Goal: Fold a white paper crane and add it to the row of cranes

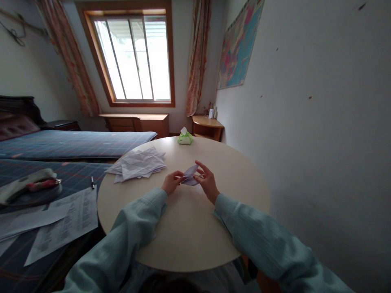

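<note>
A small piece of folded white paper (190,176) is held just above the round table (195,232), between my two hands. My left hand (172,182) pinches its left edge between thumb and fingers. On the other side, my right hand (207,181) grips the right edge with the thumb, its index finger reaching up over the top. The paper's layers stand partly apart, with a pointed upper tip. Its exact folded shape is too small to make out.
Creased paper sheets (140,163) lie in a pile on the table's left side. A green tissue pack (185,136) stands at the far edge. Left of the table, a bed (76,142) holds printed sheets (70,219) and a pen (92,182). A wall (320,154) rises at right.
</note>
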Demonstrator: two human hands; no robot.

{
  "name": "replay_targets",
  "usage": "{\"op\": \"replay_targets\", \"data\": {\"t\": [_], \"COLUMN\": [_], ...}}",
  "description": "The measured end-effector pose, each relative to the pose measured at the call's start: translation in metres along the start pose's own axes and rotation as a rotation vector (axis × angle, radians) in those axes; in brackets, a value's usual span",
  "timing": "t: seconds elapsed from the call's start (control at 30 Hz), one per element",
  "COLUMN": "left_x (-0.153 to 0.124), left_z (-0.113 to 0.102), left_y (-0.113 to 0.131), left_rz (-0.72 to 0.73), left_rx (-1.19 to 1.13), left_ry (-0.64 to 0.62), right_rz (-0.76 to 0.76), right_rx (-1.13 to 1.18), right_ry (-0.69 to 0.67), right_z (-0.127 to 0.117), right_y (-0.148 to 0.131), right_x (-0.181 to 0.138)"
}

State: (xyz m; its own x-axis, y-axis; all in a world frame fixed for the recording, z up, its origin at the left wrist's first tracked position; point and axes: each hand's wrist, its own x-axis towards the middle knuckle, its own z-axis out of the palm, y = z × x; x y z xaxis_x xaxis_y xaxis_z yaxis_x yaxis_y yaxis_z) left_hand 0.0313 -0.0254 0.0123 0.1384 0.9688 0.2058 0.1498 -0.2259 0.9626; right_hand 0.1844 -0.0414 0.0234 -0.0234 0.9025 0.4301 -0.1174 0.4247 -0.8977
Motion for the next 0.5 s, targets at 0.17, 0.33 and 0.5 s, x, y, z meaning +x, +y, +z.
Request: {"op": "replay_targets", "data": {"t": [0.17,0.33,0.5], "left_x": [0.005,0.004,-0.006], "left_z": [-0.003,-0.003,0.0], "left_y": [-0.001,0.004,0.014], "left_rz": [-0.003,-0.062,-0.144], "left_rx": [-0.215,-0.442,-0.405], "left_ry": [0.169,0.157,-0.024], "right_rz": [-0.055,0.037,-0.014], "right_rx": [-0.076,-0.096,-0.103], "right_ry": [0.039,-0.164,-0.224], "right_z": [-0.001,0.0,0.002], "right_y": [0.004,0.011,0.007], "right_x": [-0.002,-0.005,-0.01]}}
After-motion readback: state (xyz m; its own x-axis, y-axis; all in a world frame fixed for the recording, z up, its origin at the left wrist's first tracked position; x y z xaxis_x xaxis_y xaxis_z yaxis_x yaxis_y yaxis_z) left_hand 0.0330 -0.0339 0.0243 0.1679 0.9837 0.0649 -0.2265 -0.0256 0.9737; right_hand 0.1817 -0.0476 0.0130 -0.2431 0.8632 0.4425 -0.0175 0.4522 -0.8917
